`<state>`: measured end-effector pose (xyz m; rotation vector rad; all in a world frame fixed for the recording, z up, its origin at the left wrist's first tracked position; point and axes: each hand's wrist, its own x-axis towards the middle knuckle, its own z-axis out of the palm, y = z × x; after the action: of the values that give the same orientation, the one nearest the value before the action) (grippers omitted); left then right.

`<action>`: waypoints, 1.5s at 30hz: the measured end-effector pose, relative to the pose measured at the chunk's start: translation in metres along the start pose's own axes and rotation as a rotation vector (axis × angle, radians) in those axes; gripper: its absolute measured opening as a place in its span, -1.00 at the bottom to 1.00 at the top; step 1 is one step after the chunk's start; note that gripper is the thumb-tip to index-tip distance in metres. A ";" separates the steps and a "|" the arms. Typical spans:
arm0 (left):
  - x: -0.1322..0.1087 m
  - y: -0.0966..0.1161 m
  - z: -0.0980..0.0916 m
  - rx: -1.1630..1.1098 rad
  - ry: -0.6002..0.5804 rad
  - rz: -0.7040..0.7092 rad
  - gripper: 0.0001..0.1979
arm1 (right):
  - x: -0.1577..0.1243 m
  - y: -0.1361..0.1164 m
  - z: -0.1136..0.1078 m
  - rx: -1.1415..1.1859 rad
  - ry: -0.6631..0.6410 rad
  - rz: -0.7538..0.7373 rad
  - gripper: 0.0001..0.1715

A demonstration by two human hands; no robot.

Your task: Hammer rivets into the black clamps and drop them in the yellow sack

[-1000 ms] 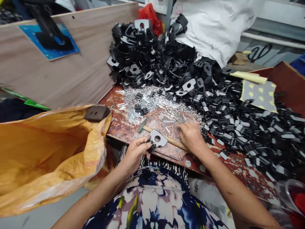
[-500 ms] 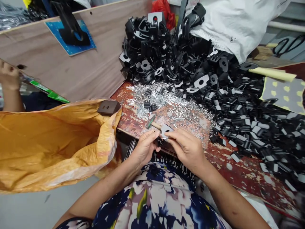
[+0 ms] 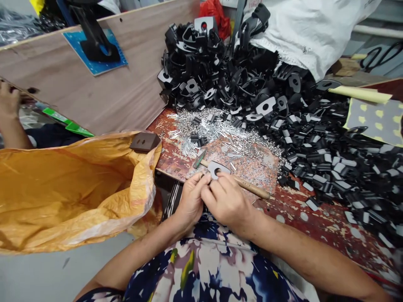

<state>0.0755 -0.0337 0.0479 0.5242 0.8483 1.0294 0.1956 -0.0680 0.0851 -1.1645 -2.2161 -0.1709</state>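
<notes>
Both of my hands meet over the near edge of the bench, around a black plastic part with a grey, holed face plate (image 3: 224, 167). My left hand (image 3: 191, 197) pinches its near left side. My right hand (image 3: 227, 202) has its fingers curled closed against the part's near side, touching the left fingertips. The fingers hide the part's underside and anything small between them. Just beyond lies a hammer, its wooden handle (image 3: 256, 189) pointing right and its dark green head (image 3: 199, 160) to the left, partly covered by the part.
Loose metal pins (image 3: 217, 126) spread behind the hammer. Black plastic parts (image 3: 192, 63) are heaped at the back, smaller black-and-grey pieces (image 3: 333, 167) at right. An open orange sack (image 3: 78, 180) stands left, below a wooden board (image 3: 126, 79). Another person's hand (image 3: 9, 102) shows far left.
My right hand has shifted left and toward me, its fingers now curled beside the left fingertips. The face plate has turned slightly, and more of the hammer handle shows.
</notes>
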 end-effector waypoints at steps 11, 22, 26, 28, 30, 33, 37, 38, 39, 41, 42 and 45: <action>-0.032 0.024 -0.051 -0.006 0.165 -0.156 -0.62 | -0.011 -0.020 0.030 -0.070 0.080 0.012 -0.63; -0.039 0.031 -0.078 0.625 0.067 0.073 -0.46 | -0.127 0.032 -0.030 0.028 0.004 0.456 -0.89; -0.034 0.032 -0.076 0.444 0.075 -0.104 -0.53 | -0.173 0.038 -0.037 -0.157 -0.125 0.451 -0.83; -0.035 0.028 -0.071 0.384 0.042 -0.141 -0.58 | -0.176 0.036 -0.032 -0.213 -0.178 0.405 -0.80; -0.037 0.024 -0.066 0.368 0.013 -0.150 -0.61 | -0.173 0.035 -0.028 -0.252 -0.215 0.392 -0.79; -0.039 0.021 -0.064 0.380 -0.024 -0.125 -0.60 | -0.169 0.036 -0.029 -0.273 -0.232 0.386 -0.77; -0.038 0.018 -0.068 0.398 -0.019 -0.109 -0.60 | -0.171 0.040 -0.032 -0.270 -0.202 0.352 -0.73; -0.038 0.017 -0.068 0.398 -0.015 -0.116 -0.61 | -0.172 0.040 -0.032 -0.268 -0.190 0.335 -0.73; -0.038 0.016 -0.069 0.399 -0.012 -0.132 -0.61 | -0.173 0.041 -0.032 -0.269 -0.176 0.319 -0.73; -0.038 0.015 -0.068 0.401 -0.005 -0.174 -0.60 | -0.172 0.041 -0.031 -0.284 -0.147 0.303 -0.74; -0.039 0.015 -0.067 0.405 -0.003 -0.191 -0.58 | -0.172 0.041 -0.030 -0.295 -0.141 0.303 -0.75; -0.039 0.014 -0.066 0.413 0.002 -0.201 -0.58 | -0.172 0.042 -0.028 -0.328 -0.165 0.308 -0.76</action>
<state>0.0044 -0.0631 0.0342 0.7685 1.0997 0.6704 0.3135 -0.1734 0.0012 -1.7384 -2.1654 -0.3288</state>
